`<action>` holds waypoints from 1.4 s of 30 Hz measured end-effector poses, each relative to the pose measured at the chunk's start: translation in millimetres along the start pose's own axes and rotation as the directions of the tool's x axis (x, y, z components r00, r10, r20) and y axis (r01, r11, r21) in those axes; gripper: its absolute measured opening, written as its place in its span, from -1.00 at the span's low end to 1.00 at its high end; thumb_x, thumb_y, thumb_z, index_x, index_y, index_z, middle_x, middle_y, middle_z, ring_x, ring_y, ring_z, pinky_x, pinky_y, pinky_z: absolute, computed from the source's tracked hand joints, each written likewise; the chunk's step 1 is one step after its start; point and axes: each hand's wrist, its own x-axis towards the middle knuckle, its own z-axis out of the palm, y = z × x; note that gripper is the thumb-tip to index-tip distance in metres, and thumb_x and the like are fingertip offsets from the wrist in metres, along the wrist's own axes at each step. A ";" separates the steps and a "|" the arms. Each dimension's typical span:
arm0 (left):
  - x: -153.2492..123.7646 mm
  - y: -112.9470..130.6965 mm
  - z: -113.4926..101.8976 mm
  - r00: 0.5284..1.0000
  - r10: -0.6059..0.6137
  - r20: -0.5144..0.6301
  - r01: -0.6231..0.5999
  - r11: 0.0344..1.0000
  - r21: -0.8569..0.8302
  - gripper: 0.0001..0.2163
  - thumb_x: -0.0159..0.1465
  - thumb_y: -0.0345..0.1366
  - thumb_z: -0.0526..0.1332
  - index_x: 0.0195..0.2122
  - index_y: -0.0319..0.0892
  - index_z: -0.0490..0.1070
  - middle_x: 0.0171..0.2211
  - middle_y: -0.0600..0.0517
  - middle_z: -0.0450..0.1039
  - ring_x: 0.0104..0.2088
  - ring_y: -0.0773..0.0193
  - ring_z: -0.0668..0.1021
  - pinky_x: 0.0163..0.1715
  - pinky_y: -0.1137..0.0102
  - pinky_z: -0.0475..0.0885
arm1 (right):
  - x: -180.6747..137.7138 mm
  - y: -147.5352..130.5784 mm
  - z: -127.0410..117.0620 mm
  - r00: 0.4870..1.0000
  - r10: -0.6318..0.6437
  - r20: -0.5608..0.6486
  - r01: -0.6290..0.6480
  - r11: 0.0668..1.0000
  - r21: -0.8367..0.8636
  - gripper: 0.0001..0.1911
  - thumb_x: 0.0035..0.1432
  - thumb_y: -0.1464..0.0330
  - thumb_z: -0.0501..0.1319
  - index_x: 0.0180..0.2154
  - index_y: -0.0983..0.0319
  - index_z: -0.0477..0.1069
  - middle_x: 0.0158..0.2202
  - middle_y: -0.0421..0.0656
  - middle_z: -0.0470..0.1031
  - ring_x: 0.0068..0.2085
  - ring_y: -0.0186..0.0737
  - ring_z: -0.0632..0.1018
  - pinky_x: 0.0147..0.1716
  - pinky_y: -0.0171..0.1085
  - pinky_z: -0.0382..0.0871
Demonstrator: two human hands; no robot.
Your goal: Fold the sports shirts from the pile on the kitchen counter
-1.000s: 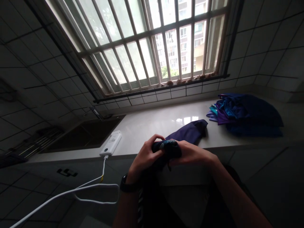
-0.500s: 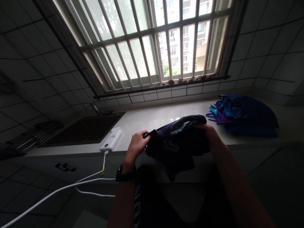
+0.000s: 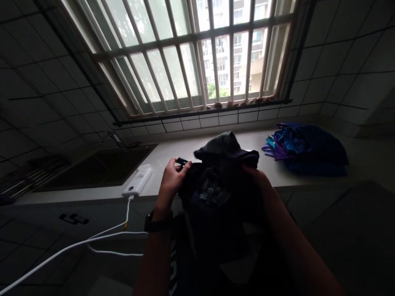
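A dark garment with a pale print hangs between my hands in front of the counter edge; its exact kind is hard to make out in the dim light. My left hand pinches its upper left edge between thumb and fingers, and a dark watch band circles that wrist. On the opposite side my right hand grips the fabric, its fingers partly hidden in the folds. A greyish patterned part of the cloth stands up at the top.
Blue and purple clothes lie heaped on the white counter at right. To the left, a white power bank with a white cable lies beside the dark sink. Behind is a barred window.
The garment's lower part has dropped and spread downward, while its top fold has risen. Both hands have shifted slightly left in view and still hold the cloth.
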 end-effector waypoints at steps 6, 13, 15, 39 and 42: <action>-0.2 3.4 -7.1 0.995 -0.037 0.095 0.039 0.999 -0.018 -0.51 0.03 0.11 0.43 -0.25 -0.13 0.34 -0.59 0.16 0.42 -0.65 0.36 0.39 -0.65 0.50 0.21 | -2.4 -6.5 8.7 0.956 0.011 -0.294 0.034 0.988 0.149 -0.67 -0.04 0.02 0.42 -0.35 0.11 0.58 -0.35 -0.14 0.70 -0.15 0.10 0.71 -0.01 0.03 0.65; 29.5 -21.7 7.1 0.944 0.304 -0.130 -0.311 0.949 -0.041 -0.51 0.02 -0.14 0.49 -0.12 -0.10 0.30 -0.31 0.09 0.48 -0.30 0.26 0.60 -0.25 0.38 0.54 | 26.3 -11.2 -4.7 0.888 -0.144 -0.437 0.125 0.989 -0.073 -0.67 0.10 0.05 0.29 -0.24 0.14 0.58 -0.30 -0.12 0.68 -0.06 0.06 0.69 0.00 -0.05 0.61; 43.8 -27.0 15.0 0.901 0.413 -0.132 -0.406 0.910 0.080 -0.60 0.12 -0.22 0.41 -0.07 -0.12 0.32 -0.19 0.00 0.51 -0.14 0.19 0.62 -0.04 0.27 0.56 | 46.0 -10.5 -20.9 0.785 -0.239 -0.572 0.141 0.967 -0.210 -0.68 0.14 0.06 0.28 -0.27 0.18 0.55 -0.30 -0.12 0.67 -0.07 0.04 0.68 -0.01 -0.09 0.59; 34.2 -95.3 -9.3 0.995 -0.094 0.033 0.040 0.676 0.736 -0.44 0.18 -0.05 0.41 0.14 -0.24 0.48 -0.16 -0.18 0.67 -0.15 -0.02 0.68 -0.12 0.28 0.54 | 95.0 43.9 -24.5 0.931 -0.011 -0.364 -0.358 -0.211 -0.910 -0.31 0.52 0.04 -0.27 0.54 0.11 -0.05 0.60 -0.11 -0.22 0.56 0.11 -0.15 0.45 0.32 -0.24; 32.9 -96.7 -26.5 0.993 -0.122 -0.006 0.102 0.802 0.589 -0.78 0.13 -0.17 0.41 -0.24 -0.14 0.58 -0.47 -0.01 0.61 -0.44 0.13 0.64 -0.37 0.35 0.49 | 96.2 44.0 -27.5 0.926 -0.006 -0.378 -0.371 -0.203 -0.906 -0.30 0.52 0.05 -0.31 0.54 0.09 -0.08 0.60 -0.12 -0.24 0.56 0.10 -0.15 0.45 0.32 -0.24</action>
